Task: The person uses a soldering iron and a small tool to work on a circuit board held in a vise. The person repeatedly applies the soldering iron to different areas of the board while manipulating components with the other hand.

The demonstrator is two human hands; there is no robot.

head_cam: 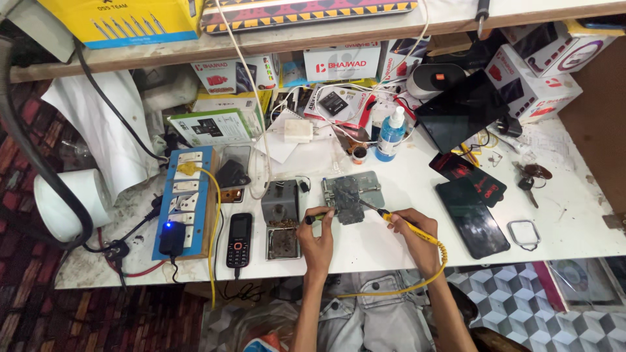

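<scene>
1. Nearest the camera, at the bottom centre of the frame, the person's lap in pale grey jeans [365,322] is partly cut off by the lower edge, and two bare forearms rise from it to the white worktable [567,221].
2. The left hand [317,236], just left of centre, is closed around a small green-and-black handled tool [313,218]; its tip is too small to make out.
3. The right hand [412,229], just right of centre, grips a yellow-handled soldering iron [407,225] like a pen, and its thin metal tip reaches up and left.
4. The green circuit board clamped in a grey metal holder [352,193] lies just above and between the two hands, with the iron's tip touching its right part.
5. A yellow coiled cord [435,264] runs from the iron's handle down over the table edge.
6. Left of the left hand stand one grey metal stand with a tray of brownish residue [281,221], one black keypad phone [239,239], and one blue-edged wooden power board [184,202].
7. Right of the right hand lie two dark phone screens [471,215], the upper one with red markings.
8. One blue-and-white squeeze bottle [391,135] stands above the board.
9. Boxes at the top are partly hidden by the shelf.
</scene>
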